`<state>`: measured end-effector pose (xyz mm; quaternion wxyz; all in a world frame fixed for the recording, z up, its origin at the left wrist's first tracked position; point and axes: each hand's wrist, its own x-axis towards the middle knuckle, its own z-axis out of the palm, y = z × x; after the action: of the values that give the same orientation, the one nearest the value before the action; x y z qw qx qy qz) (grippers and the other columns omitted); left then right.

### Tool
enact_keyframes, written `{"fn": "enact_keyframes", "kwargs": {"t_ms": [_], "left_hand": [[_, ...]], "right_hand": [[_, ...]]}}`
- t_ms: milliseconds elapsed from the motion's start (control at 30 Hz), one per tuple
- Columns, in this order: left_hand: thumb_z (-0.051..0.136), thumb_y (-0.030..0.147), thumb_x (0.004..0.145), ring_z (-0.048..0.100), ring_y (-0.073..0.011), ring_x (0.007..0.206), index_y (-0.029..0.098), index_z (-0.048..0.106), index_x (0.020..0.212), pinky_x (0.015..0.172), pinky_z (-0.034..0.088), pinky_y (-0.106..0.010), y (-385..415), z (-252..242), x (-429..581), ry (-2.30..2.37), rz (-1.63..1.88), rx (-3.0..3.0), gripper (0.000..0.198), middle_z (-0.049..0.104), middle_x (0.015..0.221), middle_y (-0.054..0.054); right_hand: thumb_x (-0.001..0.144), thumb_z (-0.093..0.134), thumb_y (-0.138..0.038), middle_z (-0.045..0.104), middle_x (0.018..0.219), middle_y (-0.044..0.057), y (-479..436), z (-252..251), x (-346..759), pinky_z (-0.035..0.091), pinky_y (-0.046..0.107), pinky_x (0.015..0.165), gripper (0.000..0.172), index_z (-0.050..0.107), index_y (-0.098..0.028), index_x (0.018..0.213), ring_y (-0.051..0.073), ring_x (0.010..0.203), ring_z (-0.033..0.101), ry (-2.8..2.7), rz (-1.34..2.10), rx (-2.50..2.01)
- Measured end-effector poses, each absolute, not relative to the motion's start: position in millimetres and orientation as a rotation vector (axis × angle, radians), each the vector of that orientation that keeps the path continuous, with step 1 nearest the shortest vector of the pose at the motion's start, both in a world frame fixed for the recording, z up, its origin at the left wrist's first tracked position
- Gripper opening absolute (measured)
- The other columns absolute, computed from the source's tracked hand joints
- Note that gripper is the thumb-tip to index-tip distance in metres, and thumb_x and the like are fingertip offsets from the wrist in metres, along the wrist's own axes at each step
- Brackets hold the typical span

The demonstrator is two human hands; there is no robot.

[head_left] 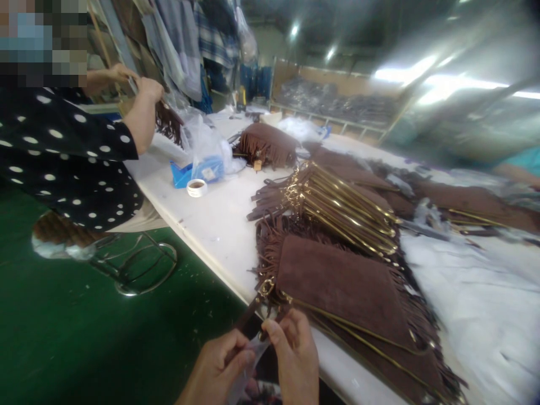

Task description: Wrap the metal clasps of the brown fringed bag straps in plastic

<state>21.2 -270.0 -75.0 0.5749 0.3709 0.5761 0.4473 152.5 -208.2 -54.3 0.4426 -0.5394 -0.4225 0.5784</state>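
At the table's near edge, a piece of thin clear plastic (253, 355) stretches between my two hands. My left hand (221, 360) is closed, its thumb and fingers pinching the plastic. Close beside it, my right hand (295, 349) is also closed in a pinch at the plastic's upper end. A dark brown strap (250, 315) with a gold clasp (266, 288) runs down to the fingertips; how it meets the plastic is partly hidden. Just beyond my hands lies a stack of brown suede fringed bags (341, 281) with gold trim.
More gold-edged brown pieces (350, 211) lie behind the stack. Farther back are a fringed bag (270, 143), a tape roll (196, 188) and a blue tape dispenser (181, 174). White sheeting (476, 315) covers the right side. A co-worker (76, 135) and a stool (143, 259) are at left.
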Motion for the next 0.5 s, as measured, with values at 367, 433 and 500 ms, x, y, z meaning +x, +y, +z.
{"fn": "enact_keyframes", "kwargs": {"t_ms": [367,433,500], "left_hand": [[0.077,0.059,0.071,0.055,-0.0132,0.051,0.015,0.062,0.077,0.049,0.043,-0.021,-260,-101,46,1.175,1.221,0.479,0.047,0.058,0.06,0.0],[0.08,0.057,0.068,0.057,-0.0133,0.054,0.014,0.064,0.078,0.055,0.047,-0.024,-257,-105,50,1.133,1.231,0.413,0.047,0.06,0.064,-0.001],[0.083,0.056,0.066,0.058,-0.0138,0.057,0.013,0.066,0.081,0.058,0.048,-0.025,-254,-107,52,1.103,1.21,0.356,0.048,0.062,0.069,-0.004]], "right_hand": [[0.088,0.056,-0.053,0.069,0.081,0.0,-209,-63,165,0.048,0.022,0.072,0.032,0.065,-0.022,0.091,0.017,0.079,0.065,-1.301,1.304,-1.317],[0.088,0.055,-0.054,0.072,0.087,0.0,-210,-65,173,0.048,0.02,0.075,0.034,0.068,-0.024,0.093,0.017,0.082,0.066,-1.376,1.254,-1.357],[0.088,0.054,-0.054,0.074,0.096,0.0,-212,-68,180,0.048,0.019,0.081,0.034,0.071,-0.027,0.098,0.017,0.09,0.068,-1.432,1.22,-1.376]]}}
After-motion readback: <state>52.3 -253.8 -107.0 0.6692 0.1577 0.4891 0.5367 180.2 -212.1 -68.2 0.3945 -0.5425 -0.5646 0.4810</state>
